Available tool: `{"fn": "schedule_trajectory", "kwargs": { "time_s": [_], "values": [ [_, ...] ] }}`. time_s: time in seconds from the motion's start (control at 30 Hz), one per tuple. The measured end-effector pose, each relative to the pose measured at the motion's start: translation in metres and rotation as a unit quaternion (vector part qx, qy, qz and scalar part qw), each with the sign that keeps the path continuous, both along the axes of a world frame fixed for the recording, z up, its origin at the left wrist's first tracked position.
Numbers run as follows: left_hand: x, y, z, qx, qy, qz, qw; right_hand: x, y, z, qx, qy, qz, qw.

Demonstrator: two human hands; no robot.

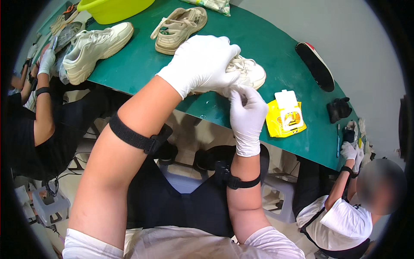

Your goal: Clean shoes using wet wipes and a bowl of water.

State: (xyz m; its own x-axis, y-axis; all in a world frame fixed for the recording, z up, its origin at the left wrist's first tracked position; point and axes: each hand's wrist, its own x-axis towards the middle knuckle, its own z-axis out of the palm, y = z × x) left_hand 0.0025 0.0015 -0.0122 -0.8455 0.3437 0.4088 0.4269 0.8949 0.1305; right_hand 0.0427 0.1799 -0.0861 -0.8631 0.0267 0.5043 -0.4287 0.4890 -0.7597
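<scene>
A white lace-up sneaker (pixel 255 74) rests near the front edge of the green table, its toe pointing right. My left hand (pixel 205 62), in a white glove, is closed over the sneaker's rear part and hides most of it. On the near side of the shoe, my right hand (pixel 249 113), also gloved, has thumb and fingers pinched together against it. Whatever lies between those fingertips is too small and pale to make out. Right of my right hand lies a yellow pack of wipes (pixel 276 123) with its white lid (pixel 286 99) flipped up.
Behind my left hand stands a beige worn sneaker (pixel 179 34); another white sneaker (pixel 97 49) is farther left. A yellow-green basin (pixel 114 11) sits at the back. A dark insole (pixel 315 67) lies at right, beyond a black crumpled item (pixel 339 110). Co-workers sit on both sides.
</scene>
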Motion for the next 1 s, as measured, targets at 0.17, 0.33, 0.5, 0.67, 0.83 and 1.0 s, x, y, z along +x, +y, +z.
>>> {"fn": "schedule_trajectory", "kwargs": {
  "time_s": [0.17,0.33,0.5,0.67,0.83,1.0],
  "values": [
    [0.000,0.001,0.001,-0.010,-0.016,0.014,1.000,-0.005,0.006,0.002,-0.010,0.016,-0.082,0.996],
    [-0.001,0.000,-0.001,-0.003,-0.016,0.014,1.000,-0.006,-0.001,-0.004,-0.029,0.024,-0.023,0.999],
    [-0.002,0.002,-0.001,-0.003,-0.022,0.016,1.000,0.002,-0.016,-0.012,-0.021,0.018,0.008,1.000],
    [-0.002,0.000,-0.006,0.007,0.003,0.015,1.000,0.004,-0.011,-0.004,-0.023,-0.055,0.066,0.996],
    [0.000,0.003,0.002,0.000,-0.021,0.014,1.000,-0.012,0.038,0.010,-0.225,-0.085,-0.013,0.971],
    [-0.002,0.000,-0.002,0.000,-0.015,0.018,1.000,-0.008,0.055,0.035,-0.347,-0.231,0.046,0.908]
  ]
}}
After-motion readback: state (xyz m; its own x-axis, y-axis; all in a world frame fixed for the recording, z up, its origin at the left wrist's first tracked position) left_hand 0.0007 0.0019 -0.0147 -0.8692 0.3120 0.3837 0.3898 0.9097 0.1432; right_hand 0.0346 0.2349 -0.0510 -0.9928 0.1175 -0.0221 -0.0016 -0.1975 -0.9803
